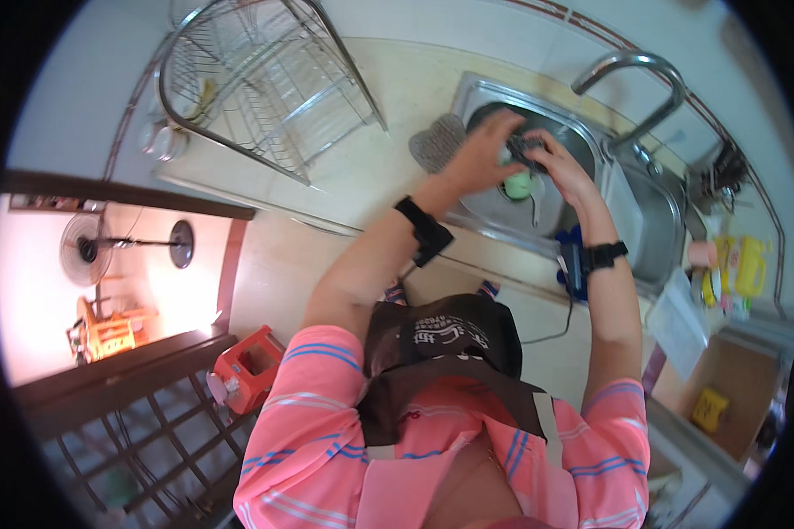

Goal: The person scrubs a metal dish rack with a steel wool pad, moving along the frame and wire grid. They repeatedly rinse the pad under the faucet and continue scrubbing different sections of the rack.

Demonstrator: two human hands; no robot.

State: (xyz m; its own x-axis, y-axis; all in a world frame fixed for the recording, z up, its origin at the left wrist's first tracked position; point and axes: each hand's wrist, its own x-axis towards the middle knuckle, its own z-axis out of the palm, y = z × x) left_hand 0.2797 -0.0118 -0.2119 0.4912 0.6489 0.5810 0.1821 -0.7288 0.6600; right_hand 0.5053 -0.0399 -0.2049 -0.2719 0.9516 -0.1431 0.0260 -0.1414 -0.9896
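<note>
Both of my hands are over the left basin of the steel sink point(494, 231). Between them is a small dark, textured thing point(526, 148), too unclear to name. My left hand point(487, 157) has its fingers curled at the dark thing's left side. On the other side my right hand point(563, 167) grips it with bent fingers. Below the hands, a light green round thing point(519, 185) lies in the basin, partly covered by the fingers. A dark round pan-like thing point(483, 115) shows behind my left hand. A grey-brown cloth point(437, 144) drapes by the basin's left rim.
A curved steel faucet point(670, 79) arches over the sink from the back right. The wire dish rack point(278, 88) stands on the left counter. To the right are a yellow jug point(750, 266) and a pink cup point(702, 254). A red plastic container point(249, 366) is at lower left.
</note>
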